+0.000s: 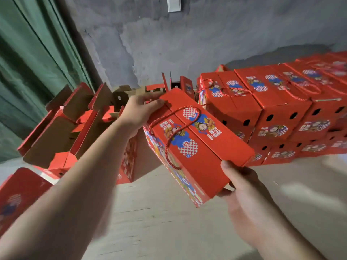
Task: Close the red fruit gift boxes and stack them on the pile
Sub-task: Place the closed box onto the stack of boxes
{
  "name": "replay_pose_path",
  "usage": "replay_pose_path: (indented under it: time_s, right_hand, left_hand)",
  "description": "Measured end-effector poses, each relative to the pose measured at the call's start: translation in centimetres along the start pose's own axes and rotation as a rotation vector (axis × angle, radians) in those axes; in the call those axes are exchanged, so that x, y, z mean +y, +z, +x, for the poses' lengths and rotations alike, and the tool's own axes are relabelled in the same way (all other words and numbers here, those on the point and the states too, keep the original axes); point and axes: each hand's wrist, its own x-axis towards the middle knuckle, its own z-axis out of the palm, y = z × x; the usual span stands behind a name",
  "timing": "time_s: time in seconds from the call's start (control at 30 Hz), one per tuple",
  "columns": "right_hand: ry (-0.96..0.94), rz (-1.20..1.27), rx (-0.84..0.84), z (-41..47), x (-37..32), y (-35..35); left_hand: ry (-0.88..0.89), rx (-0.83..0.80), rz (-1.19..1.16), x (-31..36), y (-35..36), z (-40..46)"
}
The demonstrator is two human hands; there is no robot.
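Red gift box (195, 145), lid closed, gripped between left hand (139, 111) and right hand (242, 182).

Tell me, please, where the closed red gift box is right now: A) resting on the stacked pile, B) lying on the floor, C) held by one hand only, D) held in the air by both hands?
D: the left hand grips the red gift box at its far end and the right hand at its near end, short of the pile.
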Motion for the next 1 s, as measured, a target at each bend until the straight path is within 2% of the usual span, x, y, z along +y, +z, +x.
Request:
replay_pose_path:
  time_s: [0.1, 0.17, 0.23, 0.27, 0.33, 0.43, 0.5, 0.6, 0.73, 0.83, 0.93, 1.0]
  right_hand:
    - [-0.092, 0.152, 0.092, 2.1, -1.0, 4.7]
    - [-0.142, 0.086, 0.175, 4.4, -0.6, 8.1]
    - [-0.12, 0.084, 0.191, 6.6, 0.7, 10.4]
    - [-0.101, 0.117, 0.193, 7.6, 1.3, 11.2]
    - [-0.106, 0.113, 0.208, 9.5, 2.2, 11.9]
    - [-0.135, 0.037, 0.168, 10.9, 3.4, 11.2]
    - [-0.134, -0.033, 0.162, 10.9, 4.1, 11.0]
    - [-0.116, -0.038, 0.165, 10.7, 4.5, 11.1]
    - [-0.031, -0.23, 0.037, 11.4, 2.1, 10.8]
    - [0.004, -0.296, -0.053, 11.6, 0.6, 10.0]
    - [0.014, -0.314, -0.031, 10.4, 0.8, 9.3]
    - [0.005, -0.327, -0.037, 9.4, 1.8, 8.6]
  left_hand:
    - [0.08, 0.032, 0.138, 2.6, 0.1, 6.9]
    - [0.096, 0.061, 0.355, 3.4, 1.3, 10.9]
    - [-0.03, 0.09, 0.596, 2.4, 3.7, 12.4]
    - [-0.122, 0.101, 0.634, 1.2, 5.2, 11.8]
    - [-0.147, 0.119, 0.462, -1.6, 7.5, 9.0]
    - [-0.04, 0.253, -0.139, -5.7, 8.1, 3.9]
    - [-0.03, 0.168, -0.419, -7.2, 8.7, -0.9]
    - [0.004, -0.001, -0.474, -7.7, 9.8, -4.6]
    - [-0.048, -0.053, -0.54, -7.8, 7.6, -0.7]
    - [-0.066, -0.125, -0.465, -7.7, 6.4, 1.2]
    - [-0.146, -0.115, -0.457, -7.3, 7.1, 0.8]
    - [-0.208, -0.029, -0.456, -7.3, 8.2, -0.9]
